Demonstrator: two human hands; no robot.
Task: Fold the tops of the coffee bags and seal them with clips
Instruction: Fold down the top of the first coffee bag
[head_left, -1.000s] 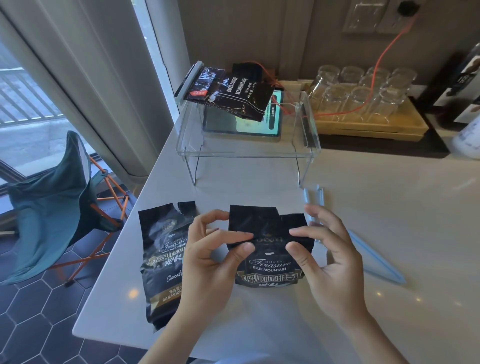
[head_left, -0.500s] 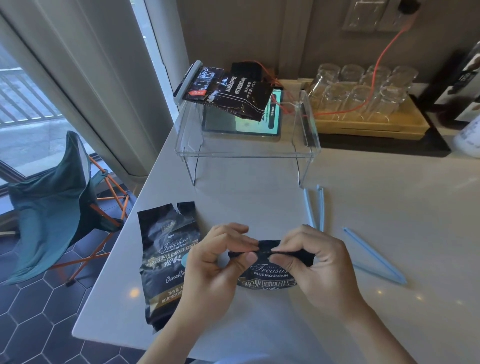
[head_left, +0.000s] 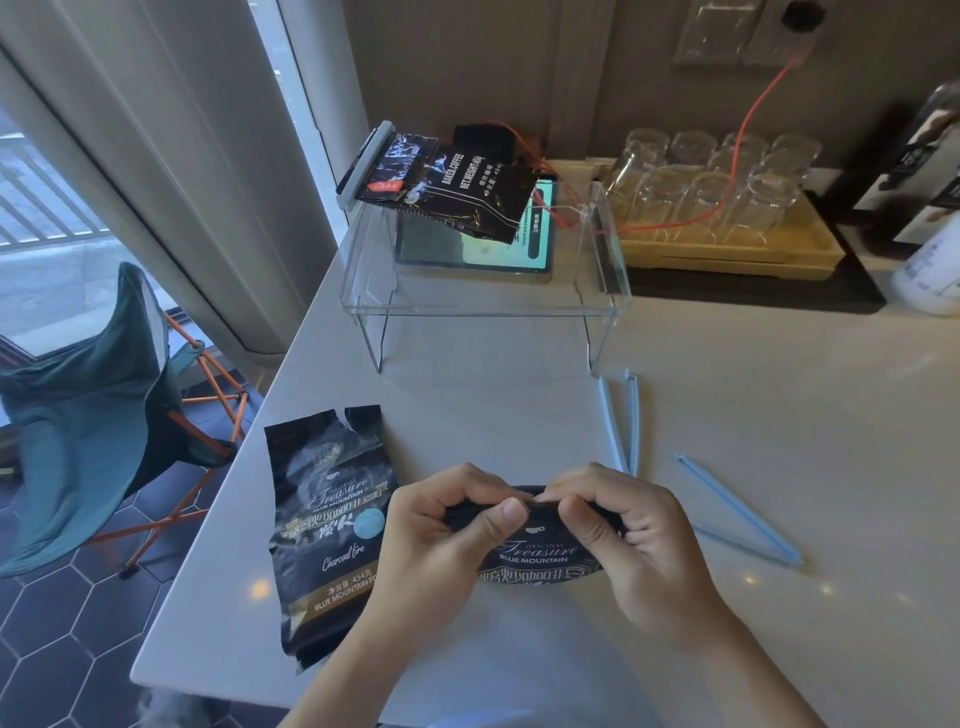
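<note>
Black bag top (head_left: 524, 499) between curled fingers (head_left: 511, 514)

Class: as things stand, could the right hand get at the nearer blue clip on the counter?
Probably yes, once free. The blue clip lies on bare counter just right of the right hand, nothing between, but that hand now pinches the coffee bag.

This looks like a hotel room or serviced flat with a drinks corner. A tan tray (head_left: 727, 254) of upturned drinking glasses (head_left: 711, 192) stands at the back of the pale tabletop (head_left: 779, 415), under wall sockets (head_left: 748, 31) with an orange cable (head_left: 753, 109) plugged in. A tablet (head_left: 472, 249) lies beneath a clear plastic stand (head_left: 483, 306). To the left, long curtains (head_left: 171, 156) hang by a tall window (head_left: 47, 208), and a green folding camp chair (head_left: 98, 410) sits on dark hexagon floor tiles (head_left: 57, 623).
</note>
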